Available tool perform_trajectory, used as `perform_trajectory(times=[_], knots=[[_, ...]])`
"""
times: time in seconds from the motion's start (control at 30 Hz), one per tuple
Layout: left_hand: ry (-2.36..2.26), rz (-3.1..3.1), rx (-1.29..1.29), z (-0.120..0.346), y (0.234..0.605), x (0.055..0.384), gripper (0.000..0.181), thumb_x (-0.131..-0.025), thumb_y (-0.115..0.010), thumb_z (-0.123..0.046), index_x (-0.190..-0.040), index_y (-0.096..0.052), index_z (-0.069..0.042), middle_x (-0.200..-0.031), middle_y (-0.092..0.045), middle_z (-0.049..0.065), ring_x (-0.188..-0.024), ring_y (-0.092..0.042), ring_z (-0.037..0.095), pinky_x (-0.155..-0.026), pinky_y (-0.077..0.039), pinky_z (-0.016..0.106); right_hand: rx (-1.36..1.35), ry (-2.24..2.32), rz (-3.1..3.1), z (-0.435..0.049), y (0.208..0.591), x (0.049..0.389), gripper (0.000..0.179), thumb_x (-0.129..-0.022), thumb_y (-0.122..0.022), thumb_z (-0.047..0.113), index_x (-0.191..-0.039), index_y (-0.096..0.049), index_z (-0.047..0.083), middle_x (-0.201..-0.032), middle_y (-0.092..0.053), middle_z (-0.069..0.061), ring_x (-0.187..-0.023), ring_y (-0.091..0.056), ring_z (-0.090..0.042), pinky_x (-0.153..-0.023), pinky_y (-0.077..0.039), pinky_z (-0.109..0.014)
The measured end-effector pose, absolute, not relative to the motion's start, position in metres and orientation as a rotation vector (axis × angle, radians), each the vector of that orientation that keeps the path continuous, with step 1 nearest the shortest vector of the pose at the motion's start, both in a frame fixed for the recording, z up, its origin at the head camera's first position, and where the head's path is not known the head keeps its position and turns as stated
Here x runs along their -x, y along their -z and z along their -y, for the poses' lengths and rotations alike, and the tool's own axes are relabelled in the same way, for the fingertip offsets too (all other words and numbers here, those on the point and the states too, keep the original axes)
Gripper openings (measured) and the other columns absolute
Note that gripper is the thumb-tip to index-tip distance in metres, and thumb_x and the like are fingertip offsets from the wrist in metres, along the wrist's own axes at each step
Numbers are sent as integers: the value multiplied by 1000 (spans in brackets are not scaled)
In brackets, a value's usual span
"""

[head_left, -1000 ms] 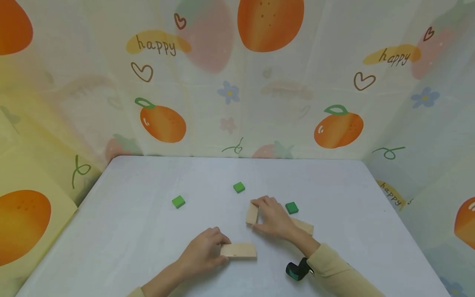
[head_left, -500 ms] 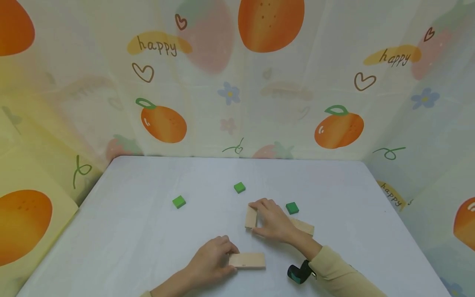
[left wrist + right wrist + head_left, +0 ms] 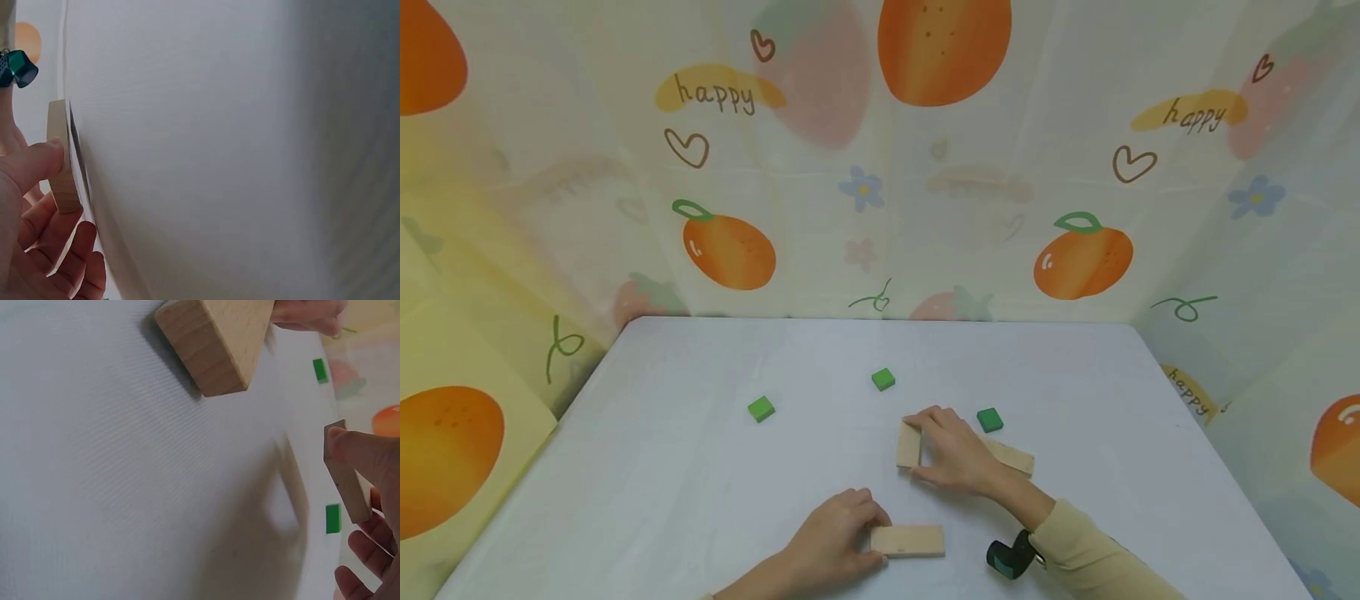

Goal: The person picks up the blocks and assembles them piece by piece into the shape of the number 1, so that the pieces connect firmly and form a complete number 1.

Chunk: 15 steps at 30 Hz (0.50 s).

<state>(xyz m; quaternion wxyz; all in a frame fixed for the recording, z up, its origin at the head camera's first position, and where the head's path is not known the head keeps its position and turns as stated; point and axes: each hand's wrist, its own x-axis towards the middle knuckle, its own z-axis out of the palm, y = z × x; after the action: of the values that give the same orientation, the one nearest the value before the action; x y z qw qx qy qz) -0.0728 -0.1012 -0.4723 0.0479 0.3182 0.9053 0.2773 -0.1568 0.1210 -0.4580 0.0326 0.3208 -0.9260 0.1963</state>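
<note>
My left hand (image 3: 838,537) pinches the left end of a flat, pale wooden block (image 3: 908,541) lying crosswise near the front of the table. In the left wrist view the thumb presses one side of that wooden block (image 3: 60,165), close over the white surface. Farther back, my right hand (image 3: 953,450) spans a second wooden block (image 3: 908,444) from end to end, thumb at the near end and a finger at the far end. The right wrist view shows this second block (image 3: 349,478) above its shadow, with the first block (image 3: 209,344) looming large at the top.
A third wooden block (image 3: 1011,457) lies partly hidden behind the right wrist. Three small green blocks lie farther back: one at left (image 3: 762,409), one in the middle (image 3: 883,379), one at right (image 3: 990,419). A black wrist camera (image 3: 1010,556) hangs at the right sleeve.
The left hand has moved right and nearer the front edge with its wooden block. The right hand and its block have shifted slightly nearer, the block turning a little straighter.
</note>
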Motion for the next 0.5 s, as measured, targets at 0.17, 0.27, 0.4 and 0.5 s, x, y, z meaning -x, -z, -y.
perform_trajectory(times=[0.17, 0.27, 0.4, 0.5], knots=[[-827, -2762, -968, 101, 473, 71, 27, -69, -78, -32, -91, -65, -22, -79, -48, -20, -73, -42, -2, -66, -41, 15, -970, -591, 2873, -123, 462, 156, 66, -70, -78, 32, -126, -50, 12, -115, -53, -2, -103, -48, -17, -86, -43, -34], [-815, -2761, -943, 101, 473, 71, 28, -68, -78, -32, -91, -65, -22, -79, -47, -20, -73, -42, -3, -66, -41, 15, -991, -574, 2856, -125, 463, 155, 66, -69, -78, 32, -126, -50, 12, -115, -53, -2, -102, -48, -17, -85, -43, -34], [-796, -2761, -909, 100, 473, 72, 28, -68, -79, -32, -90, -64, -23, -79, -46, -20, -72, -41, -2, -65, -41, 15, -1043, -583, 2805, -127, 463, 154, 66, -68, -79, 31, -125, -51, 11, -113, -54, -3, -100, -49, -18, -84, -44, -34], [-793, -2768, -910, 100, 473, 74, 28, -67, -79, -30, -90, -63, -23, -79, -46, -19, -72, -41, -3, -65, -41, 15, -1070, -584, 2791, -129, 463, 153, 67, -68, -79, 31, -125, -51, 10, -113, -54, -4, -100, -50, -18, -84, -44, -33]])
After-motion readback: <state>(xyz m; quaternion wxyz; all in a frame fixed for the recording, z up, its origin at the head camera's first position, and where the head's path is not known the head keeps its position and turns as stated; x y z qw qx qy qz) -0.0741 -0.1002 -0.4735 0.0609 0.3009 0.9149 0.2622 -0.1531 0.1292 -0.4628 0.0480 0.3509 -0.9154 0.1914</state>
